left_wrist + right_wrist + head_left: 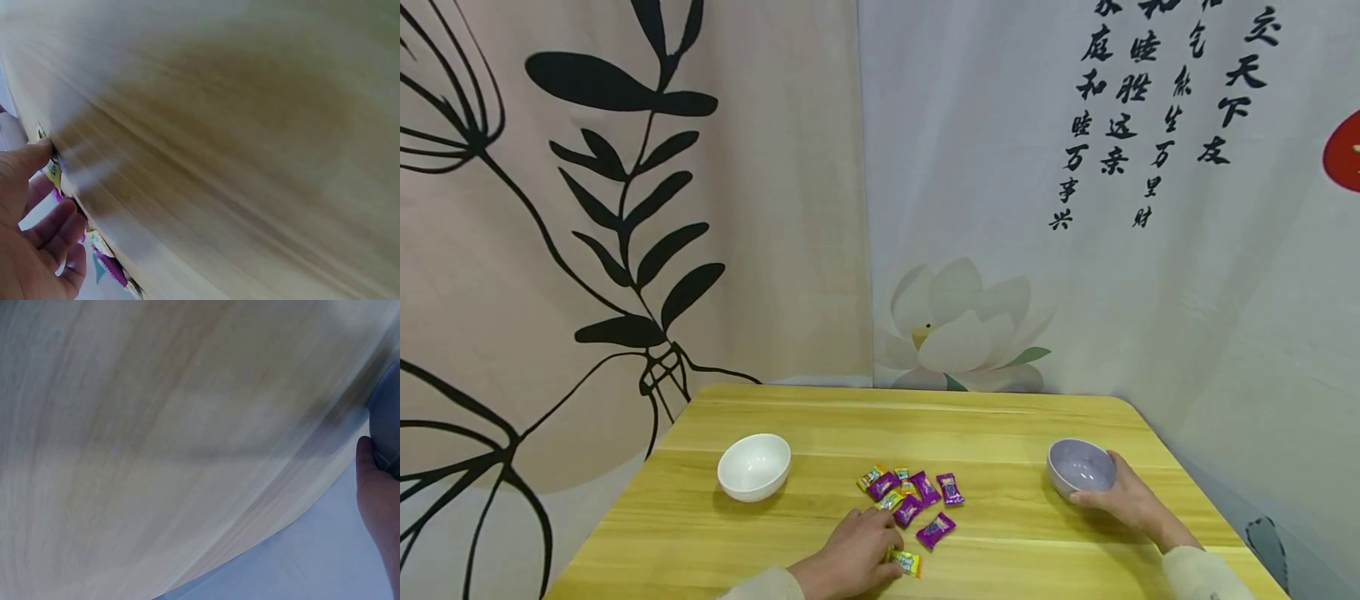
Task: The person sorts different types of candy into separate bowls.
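On the table, my left hand (857,554) is at a yellow-wrapped candy (907,563), with the thumb and index finger on either side of its near end. In the left wrist view the left hand's fingers (59,228) are bent, with wrappers partly hidden behind them. My right hand (1131,502) grips a light purple bowl (1081,467) by its right side, thumb along the near wall. The right wrist view catches only the edge of that bowl (386,422) and part of the hand. Just beyond the left hand lie several purple-wrapped candies (936,531) and yellow-wrapped candies (871,477).
A white bowl (754,468) stands at the left of the wooden table (1000,425), left of the candy pile. Behind the far edge hangs a cloth backdrop (790,208) with printed plants and writing.
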Motion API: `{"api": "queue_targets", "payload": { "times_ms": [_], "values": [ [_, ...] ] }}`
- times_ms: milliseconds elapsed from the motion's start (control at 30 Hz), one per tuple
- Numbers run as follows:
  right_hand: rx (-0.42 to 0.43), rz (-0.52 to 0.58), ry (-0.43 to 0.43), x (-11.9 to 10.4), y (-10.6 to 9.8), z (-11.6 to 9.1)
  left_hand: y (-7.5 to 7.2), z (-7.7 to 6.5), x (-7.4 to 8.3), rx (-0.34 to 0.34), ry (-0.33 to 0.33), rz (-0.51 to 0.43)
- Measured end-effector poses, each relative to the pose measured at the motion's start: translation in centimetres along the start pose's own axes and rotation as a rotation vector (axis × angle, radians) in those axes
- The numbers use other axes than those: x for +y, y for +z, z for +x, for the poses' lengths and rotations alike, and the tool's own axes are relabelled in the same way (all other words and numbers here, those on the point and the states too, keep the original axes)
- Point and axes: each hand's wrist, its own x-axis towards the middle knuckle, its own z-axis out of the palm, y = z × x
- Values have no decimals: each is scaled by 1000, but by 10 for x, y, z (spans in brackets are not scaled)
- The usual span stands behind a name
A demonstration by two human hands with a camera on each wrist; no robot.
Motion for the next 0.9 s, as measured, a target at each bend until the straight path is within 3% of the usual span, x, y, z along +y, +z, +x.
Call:
{"api": "queue_targets", "payload": {
  "times_ms": [500, 700, 900],
  "values": [
    [-1, 6, -13, -3, 0, -1, -1, -6, -9, 4, 17, -2],
    [0, -2, -6, -3, -1, -1, 0, -3, -9, 46, 60, 15],
    [-5, 14, -1, -3, -1, -2, -8, 3, -6, 116, 65, -10]
  ]
}}
